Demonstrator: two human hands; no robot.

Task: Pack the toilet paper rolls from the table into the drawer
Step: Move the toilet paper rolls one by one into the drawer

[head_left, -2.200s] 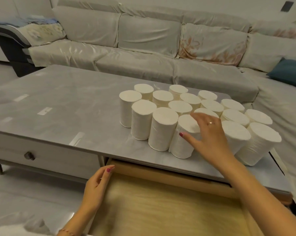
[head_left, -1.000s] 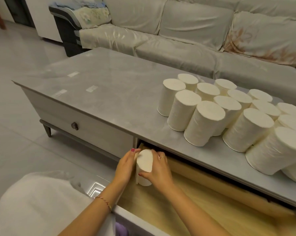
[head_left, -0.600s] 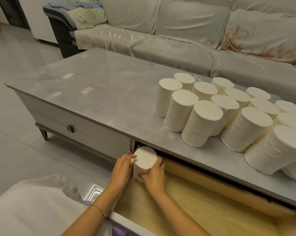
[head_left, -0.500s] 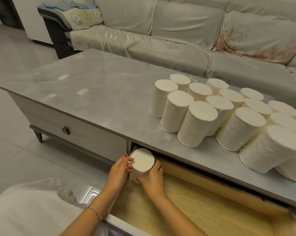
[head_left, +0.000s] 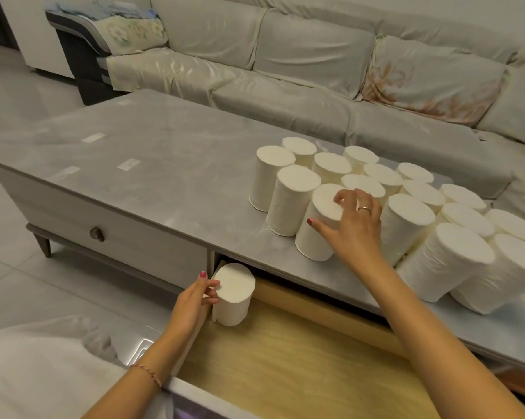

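Note:
One white toilet paper roll (head_left: 234,294) stands upright in the back left corner of the open wooden drawer (head_left: 285,367). My left hand (head_left: 191,303) holds its left side with curled fingers. Several more upright rolls (head_left: 406,219) crowd the right half of the grey table (head_left: 164,164). My right hand (head_left: 354,228) grips the nearest front roll (head_left: 312,237) from above, thumb on its near side and fingers over its top. That roll still stands on the table.
A closed drawer with a dark knob (head_left: 97,234) sits left of the open one. A covered sofa (head_left: 285,71) runs behind and to the right of the table. White cloth (head_left: 43,373) lies at the lower left.
My right hand let go of the roll in the drawer and rose to the table, closing on the front roll there. My left hand stayed on the drawer roll.

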